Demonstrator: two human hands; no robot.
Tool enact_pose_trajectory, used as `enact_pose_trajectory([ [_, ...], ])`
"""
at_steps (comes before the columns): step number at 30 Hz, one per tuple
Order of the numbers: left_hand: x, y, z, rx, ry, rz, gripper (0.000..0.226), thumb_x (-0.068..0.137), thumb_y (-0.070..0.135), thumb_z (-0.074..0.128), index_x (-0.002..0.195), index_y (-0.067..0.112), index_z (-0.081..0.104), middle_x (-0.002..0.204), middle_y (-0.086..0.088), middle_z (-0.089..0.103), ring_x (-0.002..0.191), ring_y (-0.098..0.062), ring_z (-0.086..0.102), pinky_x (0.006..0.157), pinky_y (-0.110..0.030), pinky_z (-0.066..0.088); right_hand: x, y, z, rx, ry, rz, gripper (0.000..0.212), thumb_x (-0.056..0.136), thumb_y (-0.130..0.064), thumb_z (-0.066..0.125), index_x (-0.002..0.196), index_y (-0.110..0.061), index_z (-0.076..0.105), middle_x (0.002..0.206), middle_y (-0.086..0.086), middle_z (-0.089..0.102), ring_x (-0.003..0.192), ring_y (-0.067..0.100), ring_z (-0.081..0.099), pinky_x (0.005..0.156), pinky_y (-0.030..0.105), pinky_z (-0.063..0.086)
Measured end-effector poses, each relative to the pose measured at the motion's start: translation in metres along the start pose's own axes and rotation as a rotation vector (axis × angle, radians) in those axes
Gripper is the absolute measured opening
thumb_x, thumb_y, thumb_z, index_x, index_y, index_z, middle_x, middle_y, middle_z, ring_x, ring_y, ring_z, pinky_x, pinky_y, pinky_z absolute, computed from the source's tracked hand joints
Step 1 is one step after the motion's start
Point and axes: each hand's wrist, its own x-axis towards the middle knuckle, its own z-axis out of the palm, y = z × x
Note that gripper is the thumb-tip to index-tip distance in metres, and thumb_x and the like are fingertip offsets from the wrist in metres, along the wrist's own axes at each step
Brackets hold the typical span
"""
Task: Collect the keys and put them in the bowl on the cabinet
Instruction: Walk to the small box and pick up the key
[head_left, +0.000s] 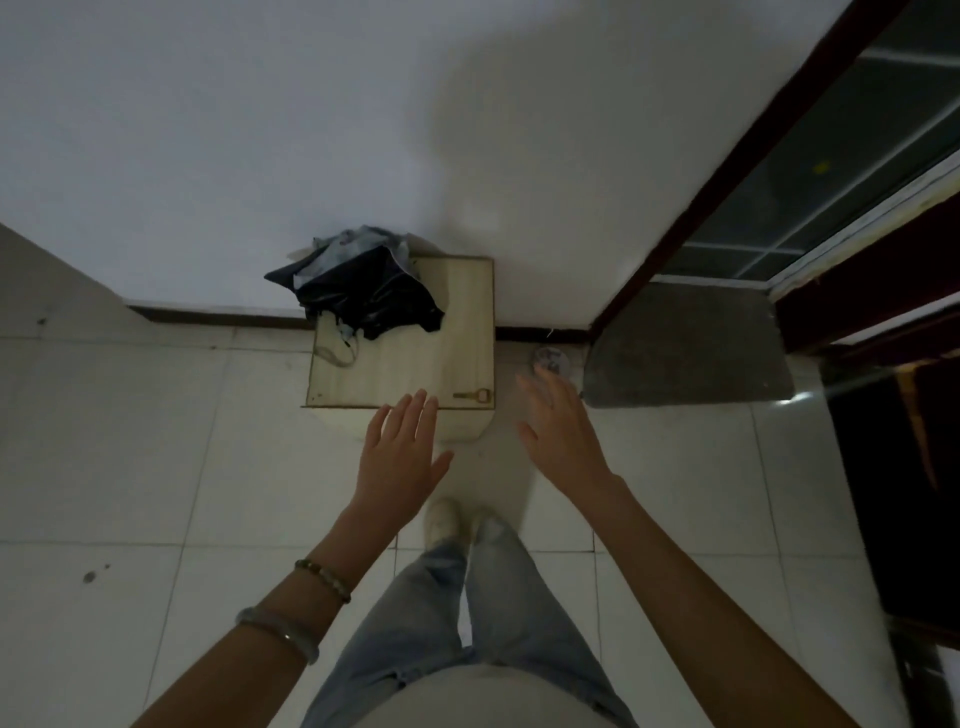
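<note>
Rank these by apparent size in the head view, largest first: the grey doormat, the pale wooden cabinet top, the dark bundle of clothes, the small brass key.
1. Grey doormat
2. Pale wooden cabinet top, close to the doormat, so this order is unsure
3. Dark bundle of clothes
4. Small brass key

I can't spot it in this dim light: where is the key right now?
In the head view, the key lies flat on the cabinet top, at its near right corner, between both open hands.
</note>
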Motion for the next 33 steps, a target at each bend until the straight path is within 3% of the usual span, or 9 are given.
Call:
enact_pose_trajectory([
  [11, 0.039, 0.005, 0.036, -0.031, -0.054, -0.056, 0.066, 0.084, 0.033, 0.065, 0.134, -0.002, 0.039, 0.140, -0.022, 0.044, 0.130, -0.035, 0.039, 0.108, -0.050, 0.028, 0.035, 0.033, 0.024, 0.043, -0.066, -0.040, 0.045, 0.087, -0.008, 0.052, 0.130, -0.001, 0.040, 0.136, 0.027, 0.040, 0.128, 0.037, 0.034, 0.110, 0.045, 0.027],
  [16, 0.054, -0.005, 0.070, -0.037, -0.093, -0.099, 0.064, 0.087, 0.031, 0.061, 0.136, -0.003, 0.037, 0.142, -0.023, 0.041, 0.132, -0.035, 0.037, 0.109, -0.049, 0.025, 0.051, 0.052, 0.050, 0.137, -0.059, -0.022, 0.044, 0.085, -0.005, 0.056, 0.127, 0.001, 0.044, 0.126, 0.028, 0.047, 0.119, 0.040, 0.041, 0.101, 0.043, 0.035],
  [28, 0.105, -0.054, 0.231, -0.064, -0.124, -0.073, 0.060, 0.092, 0.037, 0.053, 0.134, -0.003, 0.040, 0.140, -0.023, 0.043, 0.130, -0.036, 0.040, 0.107, -0.050, 0.029, 0.106, 0.127, 0.202, 0.192, -0.087, -0.006, 0.036, 0.079, -0.007, 0.065, 0.114, -0.003, 0.055, 0.108, 0.021, 0.054, 0.103, 0.034, 0.049, 0.086, 0.031, 0.041],
  [33, 0.120, -0.068, 0.285, -0.076, -0.075, -0.072, 0.061, 0.090, 0.036, 0.057, 0.133, -0.003, 0.041, 0.141, -0.023, 0.041, 0.130, -0.037, 0.039, 0.106, -0.051, 0.030, 0.124, 0.154, 0.256, 0.162, -0.073, 0.009, 0.029, 0.084, -0.020, 0.063, 0.109, -0.007, 0.059, 0.106, 0.017, 0.055, 0.102, 0.029, 0.048, 0.083, 0.025, 0.036],
])
